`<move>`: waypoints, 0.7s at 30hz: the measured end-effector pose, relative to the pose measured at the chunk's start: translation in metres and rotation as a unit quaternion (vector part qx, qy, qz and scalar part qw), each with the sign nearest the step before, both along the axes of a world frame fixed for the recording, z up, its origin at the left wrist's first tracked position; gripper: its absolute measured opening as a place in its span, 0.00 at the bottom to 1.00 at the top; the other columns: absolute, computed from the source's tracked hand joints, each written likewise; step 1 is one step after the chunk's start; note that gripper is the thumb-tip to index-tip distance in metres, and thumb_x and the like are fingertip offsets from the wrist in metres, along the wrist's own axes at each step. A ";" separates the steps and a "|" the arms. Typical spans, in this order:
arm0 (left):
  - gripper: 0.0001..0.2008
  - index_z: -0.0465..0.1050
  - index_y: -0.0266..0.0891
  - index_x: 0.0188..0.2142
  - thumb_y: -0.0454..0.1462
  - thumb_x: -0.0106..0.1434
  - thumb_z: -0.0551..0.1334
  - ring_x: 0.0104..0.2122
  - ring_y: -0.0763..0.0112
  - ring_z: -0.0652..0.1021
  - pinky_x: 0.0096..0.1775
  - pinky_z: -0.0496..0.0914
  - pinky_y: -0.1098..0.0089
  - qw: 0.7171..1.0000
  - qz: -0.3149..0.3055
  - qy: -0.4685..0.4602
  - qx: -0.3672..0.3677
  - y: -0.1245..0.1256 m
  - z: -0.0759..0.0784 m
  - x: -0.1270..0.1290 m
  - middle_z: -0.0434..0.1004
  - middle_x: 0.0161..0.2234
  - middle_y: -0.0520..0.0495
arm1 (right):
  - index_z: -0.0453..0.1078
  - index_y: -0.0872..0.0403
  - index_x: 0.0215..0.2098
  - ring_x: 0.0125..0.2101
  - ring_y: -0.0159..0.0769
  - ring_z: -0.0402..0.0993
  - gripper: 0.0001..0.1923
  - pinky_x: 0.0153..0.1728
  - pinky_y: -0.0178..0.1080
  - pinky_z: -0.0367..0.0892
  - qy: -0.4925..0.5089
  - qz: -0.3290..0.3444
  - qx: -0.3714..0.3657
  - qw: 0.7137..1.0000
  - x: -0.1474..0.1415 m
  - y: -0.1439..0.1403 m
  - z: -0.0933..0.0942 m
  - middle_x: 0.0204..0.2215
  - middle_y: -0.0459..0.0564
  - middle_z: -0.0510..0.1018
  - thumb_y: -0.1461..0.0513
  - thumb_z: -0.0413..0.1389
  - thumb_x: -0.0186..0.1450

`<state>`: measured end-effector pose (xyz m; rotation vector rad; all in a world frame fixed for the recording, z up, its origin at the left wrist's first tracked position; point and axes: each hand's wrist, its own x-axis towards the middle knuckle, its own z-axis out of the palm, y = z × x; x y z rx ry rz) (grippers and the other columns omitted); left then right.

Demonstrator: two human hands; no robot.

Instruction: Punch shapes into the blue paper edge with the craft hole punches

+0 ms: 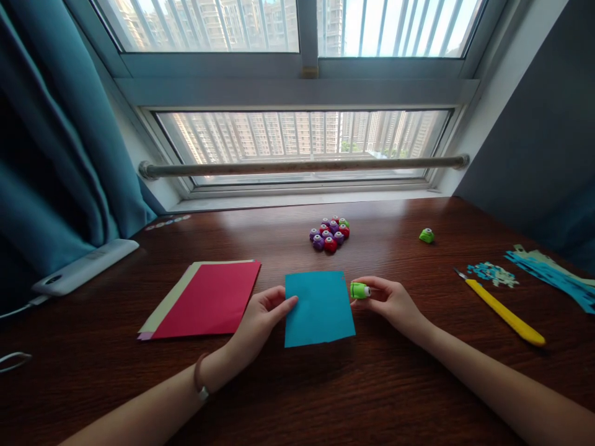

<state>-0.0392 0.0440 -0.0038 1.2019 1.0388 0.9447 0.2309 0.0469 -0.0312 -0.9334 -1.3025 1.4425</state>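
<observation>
1. A dark wooden desk [297, 396] sits under a window, seen from above.
2. The left hand [260, 319] pinches the left edge of a blue paper [318, 310] lying at the desk's middle.
3. The right hand [388, 300] grips a small green punch [359, 290] at the paper's upper right edge.
4. A stack of red paper [207, 299] lies just left of the left hand.
5. Behind the blue paper sits a cluster of punches [330, 234]; another green punch [426, 235] lies apart to the right.
6. A yellow knife [504, 313] and paper scraps [493, 272] lie to the right, clear of both hands.
</observation>
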 end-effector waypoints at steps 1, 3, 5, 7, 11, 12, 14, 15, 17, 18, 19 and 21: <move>0.14 0.72 0.36 0.31 0.46 0.53 0.66 0.28 0.72 0.73 0.30 0.69 0.74 1.000 -0.005 -0.003 -0.005 0.000 0.000 0.000 0.74 0.28 0.51 | 0.73 0.52 0.40 0.35 0.40 0.77 0.17 0.41 0.41 0.73 -0.010 -0.002 0.010 1.000 -0.001 -0.001 0.000 0.36 0.46 0.78 0.62 0.65 0.52; 0.15 0.72 0.36 0.31 0.47 0.53 0.66 0.29 0.71 0.74 0.30 0.70 0.73 1.000 -0.008 0.002 -0.009 -0.001 0.002 0.000 0.75 0.29 0.50 | 0.73 0.52 0.40 0.36 0.40 0.77 0.16 0.41 0.41 0.73 -0.030 -0.006 0.020 0.999 -0.001 -0.002 0.000 0.36 0.46 0.78 0.62 0.65 0.52; 0.18 0.72 0.36 0.32 0.49 0.51 0.66 0.29 0.69 0.74 0.31 0.70 0.72 1.000 -0.007 0.021 -0.007 -0.002 0.004 0.001 0.75 0.29 0.49 | 0.74 0.52 0.40 0.36 0.40 0.76 0.16 0.40 0.41 0.73 -0.042 -0.010 0.019 0.999 -0.001 -0.003 0.001 0.36 0.46 0.79 0.62 0.65 0.52; 0.20 0.72 0.36 0.31 0.51 0.50 0.66 0.29 0.67 0.75 0.31 0.71 0.71 0.999 -0.004 0.043 -0.005 -0.002 0.005 0.001 0.76 0.30 0.47 | 0.74 0.52 0.39 0.37 0.41 0.76 0.17 0.40 0.41 0.73 -0.049 -0.010 0.014 0.999 -0.001 -0.002 0.001 0.36 0.46 0.79 0.62 0.66 0.51; 0.21 0.72 0.36 0.31 0.52 0.49 0.66 0.30 0.66 0.75 0.31 0.71 0.70 0.998 -0.003 0.055 -0.003 -0.003 0.006 0.002 0.76 0.30 0.46 | 0.74 0.52 0.39 0.36 0.39 0.75 0.17 0.40 0.39 0.72 -0.054 -0.010 0.018 0.998 0.000 -0.002 0.001 0.35 0.46 0.78 0.62 0.66 0.50; 0.21 0.72 0.36 0.31 0.52 0.49 0.66 0.30 0.67 0.75 0.31 0.71 0.70 0.998 -0.004 0.055 -0.004 -0.003 0.006 0.003 0.76 0.31 0.46 | 0.74 0.52 0.39 0.36 0.39 0.75 0.17 0.40 0.39 0.72 -0.054 -0.012 0.020 0.998 0.000 -0.002 0.001 0.35 0.45 0.78 0.63 0.66 0.50; 0.21 0.71 0.36 0.30 0.52 0.49 0.66 0.29 0.67 0.75 0.31 0.71 0.70 0.998 -0.005 0.057 -0.005 -0.003 0.006 0.003 0.76 0.30 0.47 | 0.74 0.52 0.38 0.36 0.38 0.75 0.17 0.40 0.38 0.72 -0.055 -0.015 0.022 0.998 -0.001 -0.002 0.001 0.36 0.45 0.78 0.63 0.66 0.50; 0.21 0.71 0.36 0.30 0.52 0.49 0.66 0.29 0.67 0.75 0.31 0.71 0.71 0.998 -0.007 0.059 -0.006 -0.003 0.006 0.002 0.76 0.30 0.47 | 0.74 0.52 0.38 0.37 0.38 0.75 0.16 0.40 0.38 0.71 -0.055 -0.016 0.022 0.998 -0.001 -0.002 0.002 0.36 0.46 0.78 0.63 0.66 0.50; 0.21 0.71 0.36 0.30 0.52 0.49 0.66 0.29 0.67 0.75 0.31 0.71 0.71 0.998 -0.010 0.061 -0.008 -0.003 0.006 0.002 0.76 0.30 0.47 | 0.74 0.53 0.38 0.37 0.39 0.75 0.16 0.41 0.38 0.71 -0.055 -0.017 0.021 0.998 -0.001 -0.002 0.002 0.37 0.46 0.78 0.62 0.66 0.50; 0.20 0.71 0.36 0.30 0.51 0.49 0.66 0.29 0.67 0.75 0.31 0.71 0.71 0.998 -0.013 0.060 -0.009 -0.003 0.007 0.002 0.76 0.30 0.47 | 0.74 0.53 0.38 0.38 0.39 0.75 0.16 0.41 0.39 0.71 -0.056 -0.018 0.020 0.998 -0.002 -0.002 0.003 0.37 0.46 0.78 0.62 0.66 0.50; 0.20 0.71 0.36 0.30 0.51 0.49 0.66 0.29 0.67 0.75 0.31 0.71 0.71 0.998 -0.017 0.058 -0.011 -0.003 0.007 0.002 0.76 0.30 0.47 | 0.74 0.53 0.38 0.38 0.39 0.75 0.16 0.41 0.39 0.71 -0.057 -0.019 0.019 0.998 -0.002 -0.003 0.003 0.36 0.46 0.78 0.62 0.66 0.50; 0.20 0.71 0.36 0.30 0.51 0.49 0.67 0.29 0.68 0.75 0.30 0.71 0.71 0.998 -0.021 0.057 -0.012 -0.003 0.008 0.003 0.76 0.30 0.47 | 0.74 0.53 0.37 0.38 0.40 0.75 0.16 0.42 0.40 0.71 -0.059 -0.020 0.019 0.998 -0.002 -0.003 0.004 0.36 0.46 0.78 0.62 0.67 0.50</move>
